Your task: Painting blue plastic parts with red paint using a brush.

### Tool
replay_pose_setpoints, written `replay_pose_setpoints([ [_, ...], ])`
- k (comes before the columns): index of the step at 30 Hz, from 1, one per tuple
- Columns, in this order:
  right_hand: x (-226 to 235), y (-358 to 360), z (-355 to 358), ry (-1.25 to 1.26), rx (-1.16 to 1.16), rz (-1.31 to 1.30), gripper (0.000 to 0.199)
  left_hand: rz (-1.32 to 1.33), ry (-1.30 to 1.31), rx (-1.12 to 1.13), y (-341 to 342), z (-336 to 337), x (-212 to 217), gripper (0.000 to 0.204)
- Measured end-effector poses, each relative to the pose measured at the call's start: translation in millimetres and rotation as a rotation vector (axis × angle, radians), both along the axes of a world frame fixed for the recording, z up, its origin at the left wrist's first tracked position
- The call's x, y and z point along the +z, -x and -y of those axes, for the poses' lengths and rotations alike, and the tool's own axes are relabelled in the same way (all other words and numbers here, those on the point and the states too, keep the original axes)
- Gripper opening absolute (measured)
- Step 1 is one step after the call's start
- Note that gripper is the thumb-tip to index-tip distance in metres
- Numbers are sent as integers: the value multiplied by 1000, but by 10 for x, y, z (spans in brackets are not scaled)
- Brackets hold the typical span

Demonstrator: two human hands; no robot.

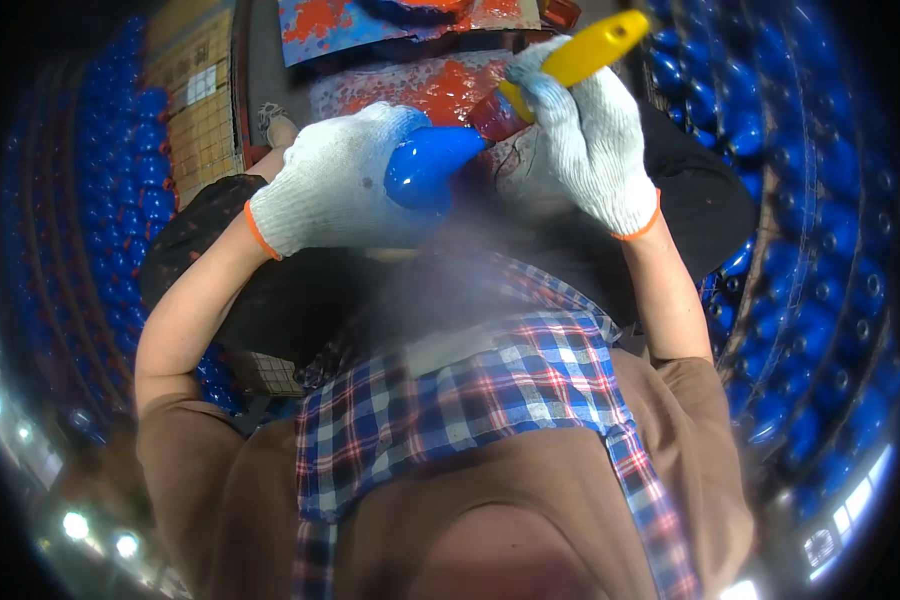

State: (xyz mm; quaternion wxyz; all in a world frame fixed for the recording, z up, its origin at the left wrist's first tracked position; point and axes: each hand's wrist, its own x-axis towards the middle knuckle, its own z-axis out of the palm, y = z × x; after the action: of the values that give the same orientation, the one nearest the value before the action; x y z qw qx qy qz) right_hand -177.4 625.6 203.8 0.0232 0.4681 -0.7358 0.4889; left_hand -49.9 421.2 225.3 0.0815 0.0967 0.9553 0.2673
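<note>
A glossy blue tapered piece (428,165) is gripped in my left hand (338,178), which wears a white knit glove with an orange cuff. Its narrow end points right, toward the brush. My right hand (595,140), gloved the same way, closes round a paintbrush (597,50) with a yellow handle tilted up to the right. The reddish bristles (495,115) are at the tip of the blue piece and look to touch it. Fingertips of both gloves carry blue stains. My left fingers are partly hidden behind the piece.
Beyond my hands lies a surface splattered with red paint (455,85), with a paint-stained blue-grey sheet (310,30) behind it. Racks of glossy blue pieces stand on the left (120,150) and right (820,250). A tan woven panel (202,90) stands at the upper left.
</note>
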Motion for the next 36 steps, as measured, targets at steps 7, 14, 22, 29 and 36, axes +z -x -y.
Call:
replay_pose_setpoints([
  [7,-79,-78,-147,71,38,122,14,152,-212,132,-50,106,-302,64],
  [14,-73,-73,-259,154,100,272,17,494,-940,378,-314,181,-547,57],
  [22,-247,-53,-298,199,8,347,20,543,-2047,630,-308,-287,-877,66],
  [29,-554,-24,-135,330,-39,518,22,487,-2492,291,-167,-567,-684,35],
  [36,-702,-33,-154,379,-40,477,26,590,-2837,-372,25,-638,-647,30],
])
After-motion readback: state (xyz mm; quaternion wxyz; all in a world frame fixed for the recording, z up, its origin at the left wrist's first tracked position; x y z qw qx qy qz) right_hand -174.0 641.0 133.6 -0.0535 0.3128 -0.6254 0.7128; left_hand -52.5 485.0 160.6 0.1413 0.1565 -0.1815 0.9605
